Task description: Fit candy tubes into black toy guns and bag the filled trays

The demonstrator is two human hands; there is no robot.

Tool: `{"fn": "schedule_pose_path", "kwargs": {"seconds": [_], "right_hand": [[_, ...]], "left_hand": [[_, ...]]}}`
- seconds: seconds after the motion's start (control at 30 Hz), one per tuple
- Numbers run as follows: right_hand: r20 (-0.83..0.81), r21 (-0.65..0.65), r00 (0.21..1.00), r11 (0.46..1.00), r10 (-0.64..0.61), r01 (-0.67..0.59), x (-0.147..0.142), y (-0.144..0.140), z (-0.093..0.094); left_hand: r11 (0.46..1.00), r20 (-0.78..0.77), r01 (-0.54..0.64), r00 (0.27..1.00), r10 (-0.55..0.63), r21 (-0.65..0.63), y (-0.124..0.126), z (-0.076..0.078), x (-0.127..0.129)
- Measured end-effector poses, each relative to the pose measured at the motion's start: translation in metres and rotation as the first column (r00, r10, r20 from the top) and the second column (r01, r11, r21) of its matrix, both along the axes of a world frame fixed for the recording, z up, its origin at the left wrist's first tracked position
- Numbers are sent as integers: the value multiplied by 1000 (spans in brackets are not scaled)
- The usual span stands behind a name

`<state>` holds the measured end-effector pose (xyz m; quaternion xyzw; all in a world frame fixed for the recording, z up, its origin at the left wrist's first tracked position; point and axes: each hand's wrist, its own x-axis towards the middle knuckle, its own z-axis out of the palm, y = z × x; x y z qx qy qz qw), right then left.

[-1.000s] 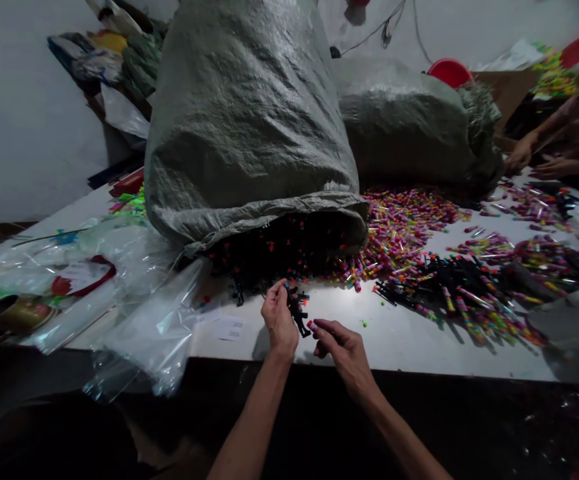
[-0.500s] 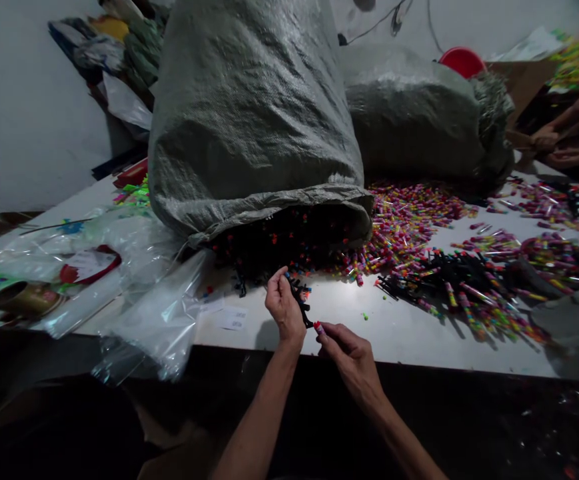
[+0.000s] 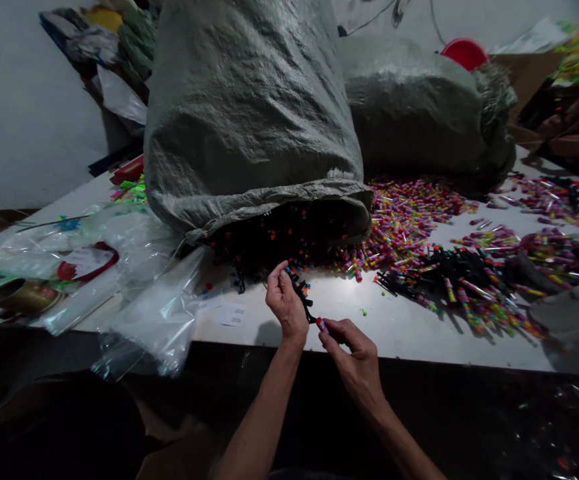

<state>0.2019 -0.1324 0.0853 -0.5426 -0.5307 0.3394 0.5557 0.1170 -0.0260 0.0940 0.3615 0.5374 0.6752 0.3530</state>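
My left hand (image 3: 285,301) is closed around a bunch of small black plastic pieces (image 3: 301,294) with coloured tips, held just above the white table (image 3: 394,330) near its front edge. My right hand (image 3: 350,348) pinches a small pink and red tube (image 3: 322,325) and holds its end against the bottom of the black bunch. Both hands are right in front of the open mouth of a big grey woven sack (image 3: 249,113), which spills more black pieces (image 3: 274,243).
A second grey sack (image 3: 419,113) lies behind on the right. Heaps of coloured tubes (image 3: 404,217) and black pieces (image 3: 456,270) cover the table's right side. Clear plastic bags (image 3: 154,313) hang over the left front edge. Another person's hands (image 3: 576,127) are at the far right.
My right hand has brought the pink tube up against the black bunch in my left hand. The view has shifted a little; the other person's hands drew back to the right.
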Motion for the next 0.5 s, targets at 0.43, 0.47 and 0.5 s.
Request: {"fn": "schedule_pose_path", "kwargs": {"seconds": [0.43, 0.47, 0.5], "right_hand": [[364, 271, 916, 960, -167, 67, -9, -3, -31], [355, 263, 921, 962, -163, 69, -7, -3, -33], [350, 255, 923, 965, -159, 70, -5, -3, -34]], "left_hand": [[998, -8, -38, 999, 38, -53, 4, -19, 6], [998, 20, -27, 999, 29, -63, 4, -20, 7], [997, 40, -15, 999, 18, -70, 3, -21, 10]]}}
